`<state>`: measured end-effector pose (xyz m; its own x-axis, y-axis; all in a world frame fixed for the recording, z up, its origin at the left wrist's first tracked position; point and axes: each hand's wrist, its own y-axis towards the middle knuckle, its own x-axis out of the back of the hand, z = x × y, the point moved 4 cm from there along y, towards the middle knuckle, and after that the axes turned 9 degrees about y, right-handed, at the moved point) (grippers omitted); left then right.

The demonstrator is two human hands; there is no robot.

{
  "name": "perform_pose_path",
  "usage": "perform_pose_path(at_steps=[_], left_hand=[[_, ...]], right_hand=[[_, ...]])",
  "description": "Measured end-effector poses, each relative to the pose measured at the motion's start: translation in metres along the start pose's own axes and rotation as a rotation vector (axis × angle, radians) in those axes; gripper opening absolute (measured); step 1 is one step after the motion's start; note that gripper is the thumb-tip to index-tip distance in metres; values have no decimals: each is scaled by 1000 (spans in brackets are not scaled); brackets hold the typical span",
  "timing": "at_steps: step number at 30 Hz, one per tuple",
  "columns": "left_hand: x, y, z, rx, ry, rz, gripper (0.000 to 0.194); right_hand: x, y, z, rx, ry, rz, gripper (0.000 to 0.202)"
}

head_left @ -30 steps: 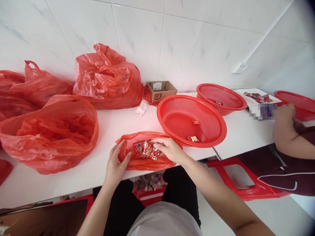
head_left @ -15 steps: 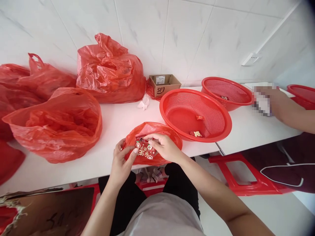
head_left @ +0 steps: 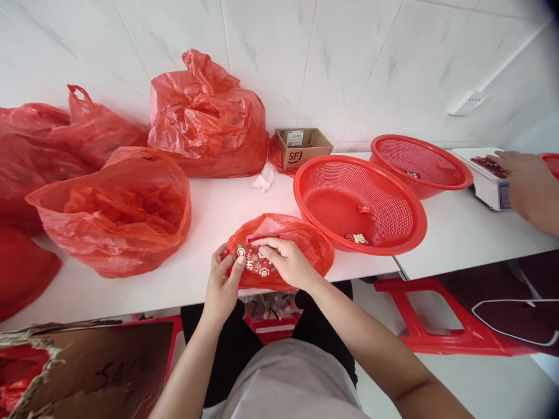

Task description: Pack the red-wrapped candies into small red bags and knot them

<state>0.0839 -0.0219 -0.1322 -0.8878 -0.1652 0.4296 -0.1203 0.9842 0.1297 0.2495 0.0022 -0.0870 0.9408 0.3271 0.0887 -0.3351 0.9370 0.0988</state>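
Observation:
Between both hands is a small red printed packet (head_left: 254, 262) with white flower shapes and pale characters. My left hand (head_left: 223, 284) pinches its left side, thumb on top. On its right side, my right hand (head_left: 285, 262) closes with thumb and fingers. Below the packet, a red plastic bag (head_left: 315, 247) lies spread with its mouth up at the table's front edge. Part of the packet is covered by my fingers. To the right of the bag stands a red mesh basket (head_left: 323, 174), holding a flat red packet (head_left: 358, 239) and a smaller red piece (head_left: 364, 209).
Several red plastic bags (head_left: 209, 122) fill the left and back of the white table (head_left: 227, 195). A small cardboard box (head_left: 305, 156) and crumpled tissue (head_left: 264, 177) sit behind. Farther right are a second basket (head_left: 421, 160) and a co-worker's hand (head_left: 530, 186) at a white device (head_left: 487, 186).
The packet has tipped in my hands, so its upper printed band no longer shows. The view has shifted slightly left. The co-worker's hand now sits over red packets on the white device.

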Motion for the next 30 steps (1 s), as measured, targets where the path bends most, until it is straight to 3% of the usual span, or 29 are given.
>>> perform_pose_path(at_steps=[9, 14, 16, 19, 21, 24, 25, 27, 30], left_hand=[[-5, 1, 4, 18, 2, 0, 41], [4, 0, 9, 32, 54, -7, 38], [8, 1, 11, 42, 75, -8, 35], [12, 2, 13, 42, 130, -7, 40], [14, 2, 14, 38, 169, 0, 42], [17, 0, 18, 54, 192, 23, 46], [17, -1, 20, 67, 194, 30, 48], [19, -4, 24, 92, 197, 35, 53], [19, -8, 24, 144, 195, 28, 60]], right_hand=[[6, 1, 8, 88, -67, -12, 33], [26, 1, 4, -14, -423, -164, 33], [29, -10, 16, -41, -553, -150, 35], [41, -29, 57, 43, -552, -48, 32], [67, -32, 86, 77, -523, -64, 29], [134, -19, 105, 17, -757, -229, 30], [157, -13, 99, -82, -900, -219, 33], [192, -5, 65, -440, -1121, 11, 46], [217, -5, 18, -628, -1116, 162, 41]])
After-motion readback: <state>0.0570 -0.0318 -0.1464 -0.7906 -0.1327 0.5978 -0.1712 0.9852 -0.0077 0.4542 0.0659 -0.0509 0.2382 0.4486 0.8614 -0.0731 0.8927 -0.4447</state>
